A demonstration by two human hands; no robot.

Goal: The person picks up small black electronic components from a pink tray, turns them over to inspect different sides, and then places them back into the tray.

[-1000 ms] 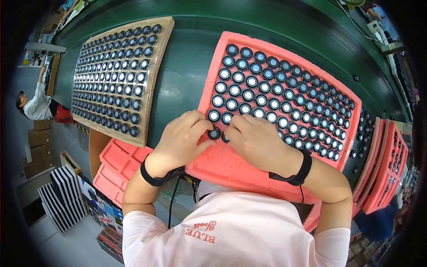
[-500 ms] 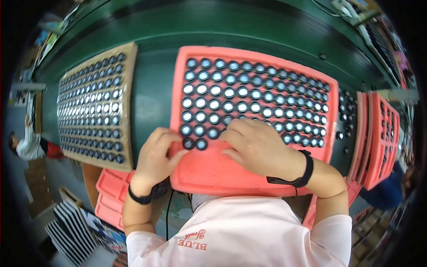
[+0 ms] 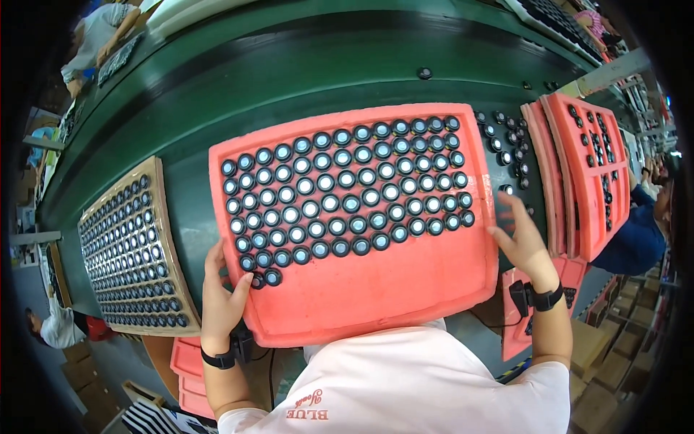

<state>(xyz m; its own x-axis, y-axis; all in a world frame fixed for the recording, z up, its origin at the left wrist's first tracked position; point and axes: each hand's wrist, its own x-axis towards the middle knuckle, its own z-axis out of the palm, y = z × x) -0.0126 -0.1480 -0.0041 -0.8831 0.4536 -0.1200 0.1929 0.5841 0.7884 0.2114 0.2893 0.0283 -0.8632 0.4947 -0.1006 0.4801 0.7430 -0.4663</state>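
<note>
Left hand [image 3: 220, 296] clamped on the lower left edge of the coral-red foam tray [image 3: 376, 289], thumb over the rim; right hand [image 3: 522, 239] open, fingers spread against the tray's right edge. Tray flat on the green belt [image 3: 289, 79] — thick, rounded corners, upper two-thirds filled with rows of round black caps [image 3: 340, 206], pale centres. Too many to count. One tan tray [image 3: 134, 249] left — two red trays [image 3: 589, 173] right.

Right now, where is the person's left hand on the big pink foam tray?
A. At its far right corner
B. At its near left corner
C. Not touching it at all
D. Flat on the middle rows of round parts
B: the left hand grips the near left corner of the pink foam tray, with the thumb beside the last round black parts.
</note>
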